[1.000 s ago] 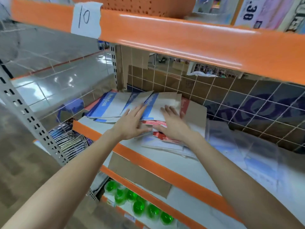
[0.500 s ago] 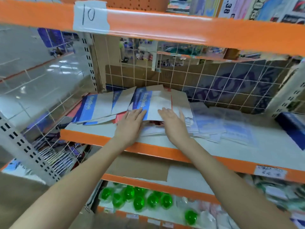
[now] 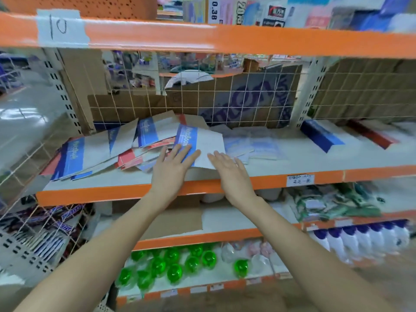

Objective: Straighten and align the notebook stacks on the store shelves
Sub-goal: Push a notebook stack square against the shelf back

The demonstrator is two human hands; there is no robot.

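Along the left half of the shelf (image 3: pixel 292 171), by its orange front edge, a fanned, untidy heap of notebooks (image 3: pixel 126 149) is seen, backed by wire mesh (image 3: pixel 225 97) and cardboard (image 3: pixel 135 104). Green balls (image 3: pixel 173 270) are stocked two shelves below. Both arms are stretched forward: the left hand (image 3: pixel 171 170) is laid flat, fingers straight, on the top notebook (image 3: pixel 200 147), and the right hand (image 3: pixel 229 172), fingers likewise extended, touches its near edge.
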